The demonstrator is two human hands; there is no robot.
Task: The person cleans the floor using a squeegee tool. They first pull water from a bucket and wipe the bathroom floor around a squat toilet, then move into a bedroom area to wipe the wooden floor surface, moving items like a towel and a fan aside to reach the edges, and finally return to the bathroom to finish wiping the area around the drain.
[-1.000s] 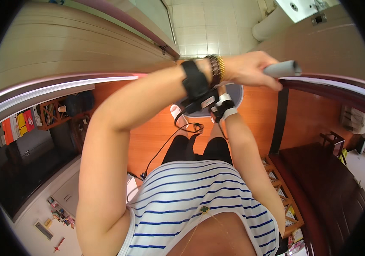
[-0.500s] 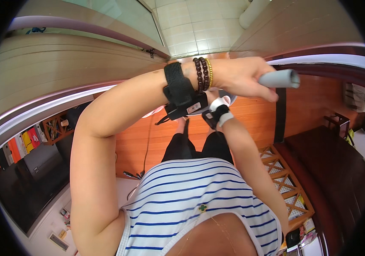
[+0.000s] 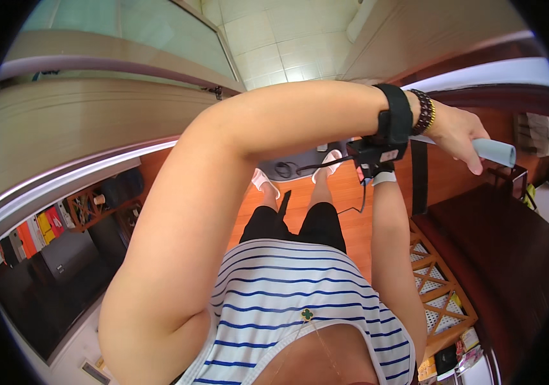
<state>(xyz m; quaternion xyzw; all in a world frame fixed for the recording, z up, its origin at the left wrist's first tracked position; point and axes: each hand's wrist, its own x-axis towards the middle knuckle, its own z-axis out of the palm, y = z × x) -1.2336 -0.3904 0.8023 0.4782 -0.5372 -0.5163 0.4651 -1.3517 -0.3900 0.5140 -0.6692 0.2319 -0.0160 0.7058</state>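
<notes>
My left arm stretches across in front of me to the right. My left hand (image 3: pixel 459 133) is closed around a light grey-blue tube-shaped handle (image 3: pixel 496 153), whose rounded end sticks out beyond the fingers. A black strap and a boxy black device (image 3: pixel 380 154) sit on my left wrist, beside beaded bracelets. My right forearm (image 3: pixel 390 224) rises from below toward that device. The device covers nearly all of my right hand, so its fingers and anything in them are hidden. Most of the handle's other part is hidden behind my left wrist.
My feet, in pale slippers (image 3: pixel 333 162), stand by a dark grey mat-like patch (image 3: pixel 303 160) on the wooden floor. Ahead, a doorway leads to pale tiles (image 3: pixel 274 45). A wooden lattice shelf (image 3: pixel 438 289) and dark red furniture (image 3: pixel 480 237) stand right; a dark screen (image 3: pixel 50 282) lies left.
My left hand has swung farther right and slightly nearer with the handle. My right forearm has moved right too, and its hand is now hidden. The slippers and grey patch have come into view.
</notes>
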